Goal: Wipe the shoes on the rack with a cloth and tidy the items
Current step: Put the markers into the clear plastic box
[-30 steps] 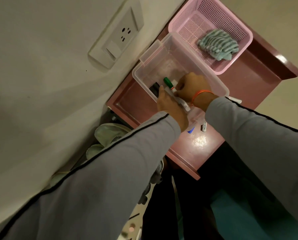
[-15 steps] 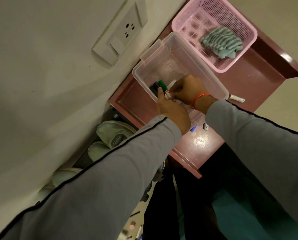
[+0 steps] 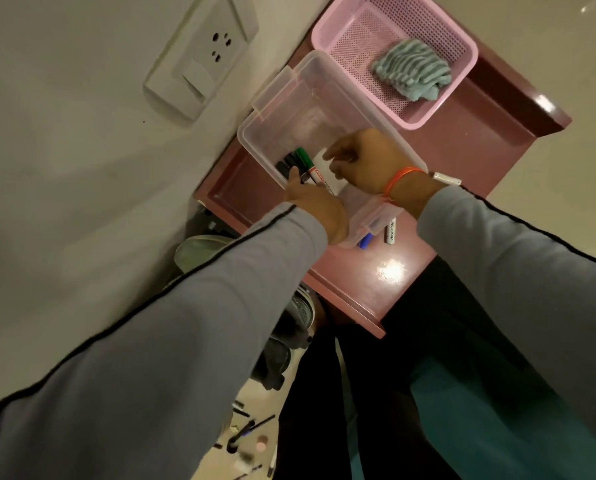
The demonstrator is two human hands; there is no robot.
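- A wall socket (image 3: pixel 199 60) sits on the pale wall at far left, well apart from the work.
- Pale shoes (image 3: pixel 199 251) show on the rack below the counter, at the left, partly hidden by a grey sleeve. They are not being wiped now.
- The left hand (image 3: pixel 315 206) reaches into the near end of a clear plastic box (image 3: pixel 289 109) on the red-brown counter (image 3: pixel 462 133). Its fingers (image 3: pixel 294 176) lie fairly straight and touch the markers; whether they grip any of them cannot be told.
- A green-capped marker (image 3: pixel 305 161) lies in the box beside darker pens (image 3: pixel 286 164), just ahead of the left hand.
- The markers look light, stiff and smooth, so likely to roll. Taking one round the middle of the barrel seems safest.
- The right hand (image 3: pixel 365 161), with an orange band at the wrist, hangs over the box, fingers loosely curled; it seems to hold nothing.
- Two more markers, one blue-tipped (image 3: pixel 365 241) and one white (image 3: pixel 390 232), lie on the counter just outside the near end of the box, not yet tidied.
- A pink basket (image 3: pixel 345 26) stands at far right, touching the box. In it lies a teal cloth (image 3: pixel 410 74), soft and light, easy to bunch and lift anywhere.
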